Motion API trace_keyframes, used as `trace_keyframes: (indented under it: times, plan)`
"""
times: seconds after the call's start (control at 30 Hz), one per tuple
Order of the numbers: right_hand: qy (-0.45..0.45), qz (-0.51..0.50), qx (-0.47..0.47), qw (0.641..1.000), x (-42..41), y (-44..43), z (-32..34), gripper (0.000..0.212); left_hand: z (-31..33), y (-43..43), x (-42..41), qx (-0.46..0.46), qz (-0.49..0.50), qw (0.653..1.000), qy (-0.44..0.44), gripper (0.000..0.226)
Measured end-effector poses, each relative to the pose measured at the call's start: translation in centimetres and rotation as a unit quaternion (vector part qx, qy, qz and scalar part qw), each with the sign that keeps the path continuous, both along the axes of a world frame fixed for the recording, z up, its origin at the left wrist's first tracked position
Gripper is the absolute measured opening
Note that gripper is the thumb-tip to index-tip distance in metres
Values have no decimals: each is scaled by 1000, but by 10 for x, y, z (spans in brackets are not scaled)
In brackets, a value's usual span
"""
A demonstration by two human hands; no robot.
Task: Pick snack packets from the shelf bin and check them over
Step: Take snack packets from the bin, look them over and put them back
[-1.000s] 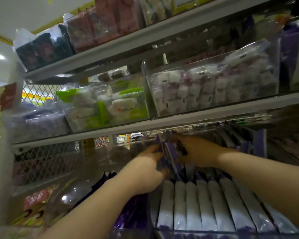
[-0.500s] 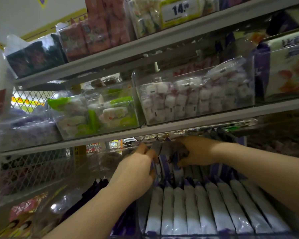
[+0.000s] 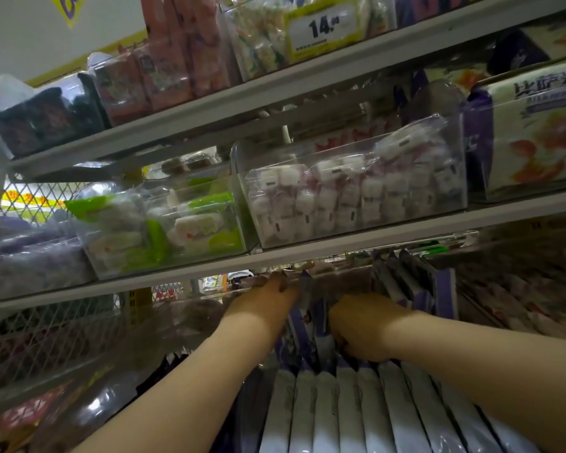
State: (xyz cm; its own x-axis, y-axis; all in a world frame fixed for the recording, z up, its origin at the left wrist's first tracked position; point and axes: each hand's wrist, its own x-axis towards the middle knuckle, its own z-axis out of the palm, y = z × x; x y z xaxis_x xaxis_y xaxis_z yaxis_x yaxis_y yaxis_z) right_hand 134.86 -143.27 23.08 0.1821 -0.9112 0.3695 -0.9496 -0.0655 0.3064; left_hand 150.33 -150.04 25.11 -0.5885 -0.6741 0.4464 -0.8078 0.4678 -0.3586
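Right hand [image 3: 363, 325] has dropped, fingers [image 3: 343, 346] curled round packets [image 3: 322, 320]; left hand [image 3: 262, 300] fingers [image 3: 280, 283] pinch a packet [image 3: 306, 287] top.

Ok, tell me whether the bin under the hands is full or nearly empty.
Full: purple-and-white packets stand packed edge to edge across it, with more further back.

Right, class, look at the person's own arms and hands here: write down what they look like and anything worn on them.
The left forearm and right forearm are bare to the picture's edge: no sleeves show. The left hand and right hand wear no gloves, and neither wrist carries a watch or bracelet. Fingertips are hidden among the snack packets, so rings cannot be ruled out.
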Motion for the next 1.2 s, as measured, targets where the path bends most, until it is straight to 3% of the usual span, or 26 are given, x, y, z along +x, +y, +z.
trace_keyframes:
  times: [0.2,0.37,0.5,0.57,0.73,0.9,1.03,1.1,1.2]
  plan:
    - [-89,14,-89,992,-7,0,6,22,-6,-7,-9,-29,-50,998,-37,60]
    - [-158,23,-141,977,-10,-1,9,23,-8,-8,5,45,-83,995,-29,80]
    - [-235,91,-177,951,-12,9,10,8,-18,-6,15,64,-93,993,-17,89]
    - [-289,141,-165,932,-11,16,5,10,-23,-1,15,56,-90,994,-9,90]
    - [-378,192,-192,885,-14,48,3,15,-34,20,19,3,-94,995,32,74]
    - [-405,210,-260,851,-12,89,-8,17,-49,53,31,-29,-143,978,152,51]
    - [-425,270,-289,814,12,123,-24,6,-64,86,46,15,-238,907,347,25]
    - [-423,281,-302,807,30,139,-37,18,-71,103,52,87,-251,854,447,19]
    - [-470,325,-302,763,62,153,-61,14,-84,127,61,266,-254,718,591,36]
